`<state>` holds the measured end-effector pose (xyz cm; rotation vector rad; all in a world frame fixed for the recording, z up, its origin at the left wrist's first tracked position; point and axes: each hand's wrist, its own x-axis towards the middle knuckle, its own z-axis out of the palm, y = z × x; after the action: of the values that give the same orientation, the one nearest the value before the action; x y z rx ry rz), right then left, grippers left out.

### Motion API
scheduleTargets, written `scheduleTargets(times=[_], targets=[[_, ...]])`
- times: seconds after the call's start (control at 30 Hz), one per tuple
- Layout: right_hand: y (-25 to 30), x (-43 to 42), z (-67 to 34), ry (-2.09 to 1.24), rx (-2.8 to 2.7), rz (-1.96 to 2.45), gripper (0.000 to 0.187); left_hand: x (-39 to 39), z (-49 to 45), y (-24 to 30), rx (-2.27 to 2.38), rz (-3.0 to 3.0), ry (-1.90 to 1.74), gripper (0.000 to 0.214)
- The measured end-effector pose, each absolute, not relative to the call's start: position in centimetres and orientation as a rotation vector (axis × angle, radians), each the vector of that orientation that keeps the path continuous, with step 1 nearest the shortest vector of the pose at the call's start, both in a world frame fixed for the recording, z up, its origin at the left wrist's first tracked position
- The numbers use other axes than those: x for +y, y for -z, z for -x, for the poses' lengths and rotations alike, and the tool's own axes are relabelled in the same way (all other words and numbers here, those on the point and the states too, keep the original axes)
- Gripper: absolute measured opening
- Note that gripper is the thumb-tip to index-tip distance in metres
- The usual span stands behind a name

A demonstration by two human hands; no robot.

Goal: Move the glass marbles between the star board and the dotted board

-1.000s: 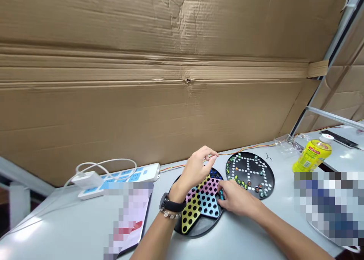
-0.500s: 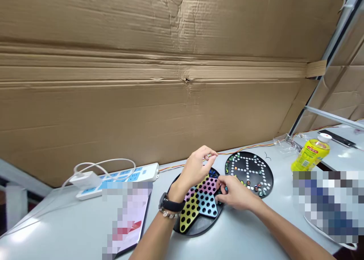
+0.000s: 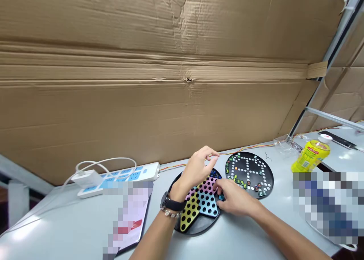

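Two boards: a star-shaped pegboard (image 3: 199, 208) and a round black board (image 3: 250, 174) are lying side by side on the worktop (image 3: 227, 237), toward its far edge, apparently so that both are within easy reach of the hands.
Left hand (image 3: 196, 169): it is hovering over the far part of the pegboard with its fingers curled toward the thumb and nothing showing between them. Held up like this, it appears to be leaving the holes below uncovered.
Right hand (image 3: 234, 201): it is reaching low against the pegboard's right side, its fingers bent downward and slightly parted. I cannot tell whether they are gripping anything.
Teal glass marble (image 3: 221, 197): it is sitting right at the right hand's fingertips, by the pegboard's right side and partly hidden.
Blue marbles (image 3: 214, 173): they are clustering in the pegboard's far point, just beyond the left hand.
Small marbles (image 3: 241, 183): they are lying along the round board's white-dotted lines.
Far edge: a power strip (image 3: 119, 178) is lying toward the left corner and a yellow drink bottle (image 3: 311, 157) is standing toward the right.
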<state>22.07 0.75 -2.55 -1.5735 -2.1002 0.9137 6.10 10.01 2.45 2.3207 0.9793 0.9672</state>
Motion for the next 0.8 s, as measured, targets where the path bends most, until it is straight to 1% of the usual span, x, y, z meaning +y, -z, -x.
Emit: scheduleTargets(times=[0.23,0.4,0.67,0.8], targets=[[2.5,0.6,-21.8,-0.889,-2.071,1.458,0.034,10.0,-6.1,-2.5,0.980,-2.308,-0.957,0.018],[2.5,0.5,-20.4,-0.803,-1.997,1.398,0.028,9.9,-6.1,-2.5,0.972,-2.314,-0.967,0.018],[5.0,0.1,-18.8,-0.501,-2.226,1.286,0.029,9.7,-6.2,-2.7,0.953,-2.298,-0.955,0.017],[4.6,0.3,-19.2,-0.450,-2.220,1.267,0.025,9.7,-6.0,-2.8,0.959,-2.325,-0.967,0.017]])
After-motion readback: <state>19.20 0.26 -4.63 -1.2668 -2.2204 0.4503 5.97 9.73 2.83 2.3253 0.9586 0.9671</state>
